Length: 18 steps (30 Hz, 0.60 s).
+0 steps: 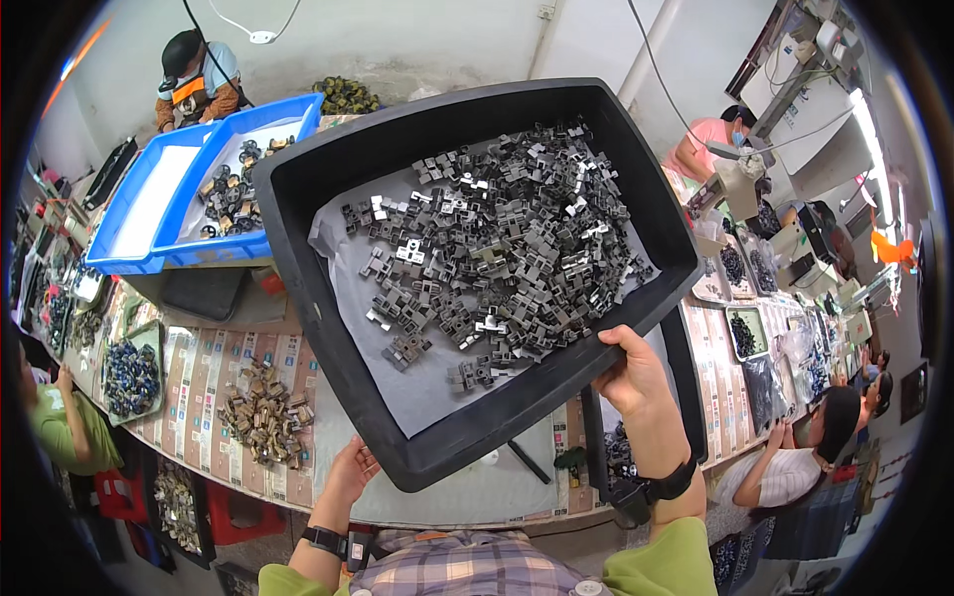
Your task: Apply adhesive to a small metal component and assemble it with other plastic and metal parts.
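A large black plastic tray [298, 248] is raised over the table, tilted, with its right side higher than its near left corner. It is lined with a pale sheet [368, 348] and bears a heap of small dark grey metal clips [527, 248], some shiny. My right hand [636, 372] grips the near right rim, thumb on top and fingers underneath. At the near left corner, my left hand [348, 472] supports the tray from the side and below; its fingertips are partly hidden by the wall.
Blue trays [169, 199] with dark parts stand at the far left. Tan metal pieces [266, 412] are piled left of me, near a tray of blue parts [134, 377]. Another black tray [686, 397] lies partly beneath mine. Other people sit around the table [189, 397].
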Each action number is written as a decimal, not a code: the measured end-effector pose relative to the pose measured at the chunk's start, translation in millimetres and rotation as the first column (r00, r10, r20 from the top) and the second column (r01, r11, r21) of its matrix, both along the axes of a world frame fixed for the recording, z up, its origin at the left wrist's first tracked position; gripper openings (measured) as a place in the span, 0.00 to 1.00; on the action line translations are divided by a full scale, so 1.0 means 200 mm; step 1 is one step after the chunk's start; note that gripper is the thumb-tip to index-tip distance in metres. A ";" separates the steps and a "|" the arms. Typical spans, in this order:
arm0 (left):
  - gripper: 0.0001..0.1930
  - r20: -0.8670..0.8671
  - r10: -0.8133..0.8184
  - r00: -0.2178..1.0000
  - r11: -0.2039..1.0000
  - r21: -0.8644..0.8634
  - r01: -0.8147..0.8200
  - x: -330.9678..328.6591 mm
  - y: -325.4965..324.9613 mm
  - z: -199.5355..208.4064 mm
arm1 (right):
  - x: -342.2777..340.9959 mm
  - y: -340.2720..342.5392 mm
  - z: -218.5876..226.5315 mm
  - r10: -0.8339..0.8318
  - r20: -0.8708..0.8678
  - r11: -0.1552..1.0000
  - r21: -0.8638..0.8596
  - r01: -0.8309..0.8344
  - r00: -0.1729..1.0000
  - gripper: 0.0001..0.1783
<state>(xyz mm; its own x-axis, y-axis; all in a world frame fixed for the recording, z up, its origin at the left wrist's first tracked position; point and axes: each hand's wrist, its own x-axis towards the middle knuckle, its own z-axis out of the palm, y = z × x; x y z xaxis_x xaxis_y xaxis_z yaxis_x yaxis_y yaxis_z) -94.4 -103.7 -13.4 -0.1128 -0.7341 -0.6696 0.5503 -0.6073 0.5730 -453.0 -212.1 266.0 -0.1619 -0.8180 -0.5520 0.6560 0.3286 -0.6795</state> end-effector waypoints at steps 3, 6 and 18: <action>0.14 -0.029 -0.009 1.000 1.000 0.012 0.010 -0.01 -0.01 -0.04 | -0.01 -0.01 -0.01 0.008 0.011 1.000 -0.005 -0.008 1.000 0.04; 0.13 -0.023 -0.038 0.999 0.999 0.012 0.039 -0.06 -0.01 0.02 | -0.03 -0.02 -0.02 0.023 0.037 1.000 -0.017 -0.022 0.999 0.04; 0.14 -0.032 -0.013 0.999 0.999 0.051 0.015 -0.13 -0.02 -0.05 | -0.12 -0.05 -0.03 0.030 0.039 1.000 -0.007 -0.030 0.999 0.04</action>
